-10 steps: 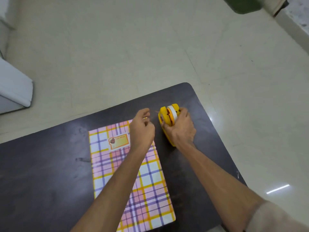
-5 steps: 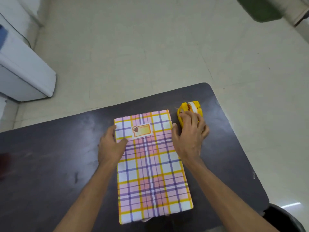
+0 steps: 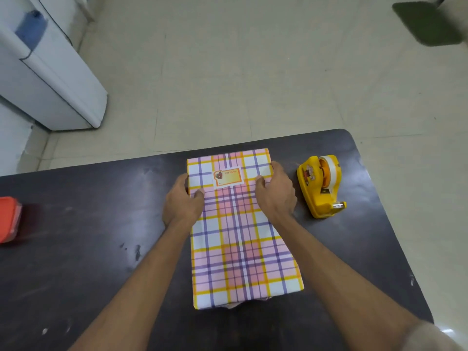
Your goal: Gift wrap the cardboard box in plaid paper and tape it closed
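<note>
The box wrapped in pink, purple and yellow plaid paper [image 3: 240,249] lies lengthwise on the dark table [image 3: 88,249], with a small orange gift tag [image 3: 228,176] stuck near its far end. My left hand [image 3: 181,202] grips the box's left edge near the far end. My right hand [image 3: 276,192] grips the right edge opposite it. A yellow tape dispenser [image 3: 320,186] with a white tape roll stands to the right of the box, apart from my right hand. A bit of white paper pokes out under the box's near end.
An orange-red container [image 3: 8,219] sits at the table's left edge. A white appliance [image 3: 50,72] stands on the floor at the far left. A dark green object [image 3: 428,22] lies on the tiled floor at the top right. The table's far edge runs just behind the box.
My right hand let go of the tape dispenser and moved left onto the box's right edge. My left hand shifted to the box's left edge. The view swung left.
</note>
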